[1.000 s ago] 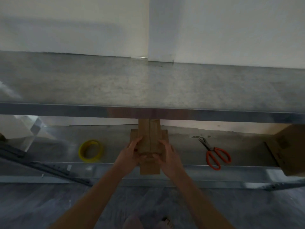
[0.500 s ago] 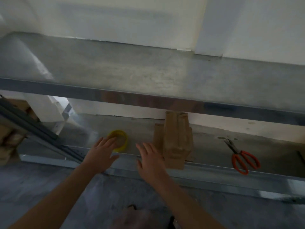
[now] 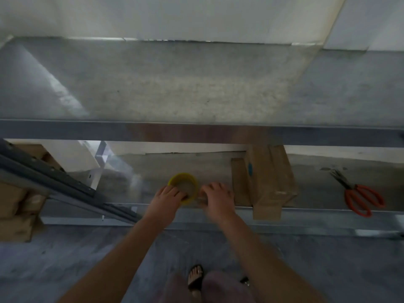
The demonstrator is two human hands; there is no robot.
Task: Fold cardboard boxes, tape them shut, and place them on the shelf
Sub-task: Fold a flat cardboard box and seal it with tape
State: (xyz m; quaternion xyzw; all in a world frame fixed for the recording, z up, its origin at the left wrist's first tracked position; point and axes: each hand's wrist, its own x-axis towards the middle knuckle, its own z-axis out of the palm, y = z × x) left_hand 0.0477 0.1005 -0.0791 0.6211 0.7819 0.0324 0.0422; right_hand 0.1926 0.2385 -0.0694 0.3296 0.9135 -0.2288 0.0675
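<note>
Cardboard box (image 3: pixel 264 182) overhangs the shelf (image 3: pixel 317 209) edge, left fingers (image 3: pixel 175 192) hook the tape roll (image 3: pixel 175 179), right fingers (image 3: pixel 213 188) too blurry to call, so one stray bump could dump it.

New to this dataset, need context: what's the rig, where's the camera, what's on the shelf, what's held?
There is no machine here, so no robot grip, just a person's two bare hands. The one picture comes from a wide-angle camera worn on the head, looking forward and down, which is why the arms and a sandalled foot show at the bottom. On the lower shelf lie a yellow tape roll, a cardboard box to its right, and orange-handled scissors further right. The left hand grips the roll's near rim. The right hand is just right of the roll and blurred, so I cannot tell whether it holds anything.
</note>
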